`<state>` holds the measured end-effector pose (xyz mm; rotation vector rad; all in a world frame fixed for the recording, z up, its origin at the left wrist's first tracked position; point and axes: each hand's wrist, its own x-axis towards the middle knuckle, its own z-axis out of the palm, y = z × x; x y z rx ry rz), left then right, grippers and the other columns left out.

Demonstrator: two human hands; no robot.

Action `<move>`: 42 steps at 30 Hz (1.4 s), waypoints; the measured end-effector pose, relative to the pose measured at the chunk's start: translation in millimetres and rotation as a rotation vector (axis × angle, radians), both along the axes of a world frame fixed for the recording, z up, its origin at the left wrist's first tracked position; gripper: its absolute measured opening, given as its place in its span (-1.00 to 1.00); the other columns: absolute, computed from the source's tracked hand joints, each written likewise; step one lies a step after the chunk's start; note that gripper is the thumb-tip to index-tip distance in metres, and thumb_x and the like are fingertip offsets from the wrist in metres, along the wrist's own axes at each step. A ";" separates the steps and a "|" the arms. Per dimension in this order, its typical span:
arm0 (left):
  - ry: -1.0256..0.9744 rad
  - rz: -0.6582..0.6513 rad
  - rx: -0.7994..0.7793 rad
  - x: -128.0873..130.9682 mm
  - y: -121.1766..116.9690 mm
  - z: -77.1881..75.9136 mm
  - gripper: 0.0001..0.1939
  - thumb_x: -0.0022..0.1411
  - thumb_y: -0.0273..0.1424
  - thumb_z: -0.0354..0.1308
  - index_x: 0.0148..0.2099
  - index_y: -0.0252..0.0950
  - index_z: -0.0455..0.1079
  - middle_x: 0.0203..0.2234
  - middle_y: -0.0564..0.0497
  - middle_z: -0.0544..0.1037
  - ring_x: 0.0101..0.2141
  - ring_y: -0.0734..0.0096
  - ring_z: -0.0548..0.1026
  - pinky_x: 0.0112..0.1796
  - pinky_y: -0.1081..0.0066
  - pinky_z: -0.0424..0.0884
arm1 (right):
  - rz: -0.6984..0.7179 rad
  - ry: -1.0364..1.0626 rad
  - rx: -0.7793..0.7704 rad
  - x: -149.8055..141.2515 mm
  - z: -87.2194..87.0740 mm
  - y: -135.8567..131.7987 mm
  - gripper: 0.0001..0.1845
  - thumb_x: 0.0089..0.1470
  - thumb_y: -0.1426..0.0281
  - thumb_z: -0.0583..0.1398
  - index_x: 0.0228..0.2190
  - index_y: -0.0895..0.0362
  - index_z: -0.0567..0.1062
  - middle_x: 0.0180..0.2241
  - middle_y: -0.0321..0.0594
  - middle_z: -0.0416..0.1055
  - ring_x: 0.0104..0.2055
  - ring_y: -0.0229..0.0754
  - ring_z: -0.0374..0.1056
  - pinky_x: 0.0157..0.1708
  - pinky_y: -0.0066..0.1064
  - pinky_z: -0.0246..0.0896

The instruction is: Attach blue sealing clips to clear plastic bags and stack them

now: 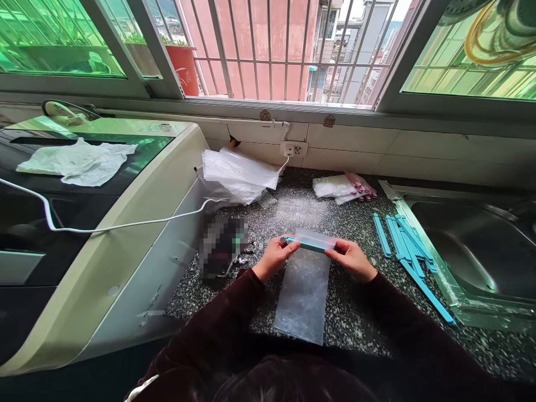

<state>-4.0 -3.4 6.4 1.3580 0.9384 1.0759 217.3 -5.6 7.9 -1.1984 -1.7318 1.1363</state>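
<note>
Between my two hands a blue bag sealing clip [312, 247] lies across the upper part of a clear plastic bag [305, 296]. My left hand [277, 255] pinches the clip's left end, thumb on top. At the other end, my right hand [350, 259] grips the clip and the bag's edge between thumb and fingers. A short flap of the bag stands beyond the clip, and the longer part hangs toward me over the speckled counter. To the right of my right hand lies a loose pile of similar blue clips [408, 240].
A stack of clear bags [240, 173] lies at the back left, and smaller bags with pink clips [347, 187] at the back right. A steel sink [469, 240] is on the right. On the left stands a washing machine [138, 245], crossed by a white cable [138, 224].
</note>
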 end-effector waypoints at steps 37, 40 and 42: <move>0.361 -0.385 -0.110 0.4 -0.1 -2.5 -0.52 0.02 -0.05 0.11 -0.50 -0.42 0.52 -0.76 0.08 0.31 -0.66 0.57 0.10 -0.58 0.47 -0.03 | -0.343 0.167 0.144 12.7 9.8 6.7 -0.61 -0.26 0.07 0.31 -0.47 0.13 0.54 -0.44 -0.21 0.51 -0.41 -0.18 0.38 -0.35 -0.34 0.31; 0.351 -0.411 -0.112 -0.2 -0.7 -2.2 -0.53 0.01 -0.05 0.13 -0.51 -0.42 0.50 -0.73 0.07 0.35 -0.64 0.56 0.16 -0.56 0.47 0.03 | -0.308 0.150 0.113 12.8 10.5 6.9 -0.59 -0.27 0.05 0.31 -0.50 0.14 0.53 -0.47 -0.22 0.50 -0.43 -0.19 0.37 -0.38 -0.36 0.30; 0.321 -0.394 -0.129 0.0 -0.5 -1.6 -0.55 -0.03 -0.05 0.17 -0.50 -0.41 0.49 -0.68 0.06 0.39 -0.60 0.54 0.23 -0.52 0.48 0.10 | -0.273 0.114 0.085 12.1 11.1 5.8 -0.58 -0.26 0.04 0.30 -0.50 0.15 0.52 -0.48 -0.22 0.50 -0.44 -0.19 0.37 -0.39 -0.37 0.30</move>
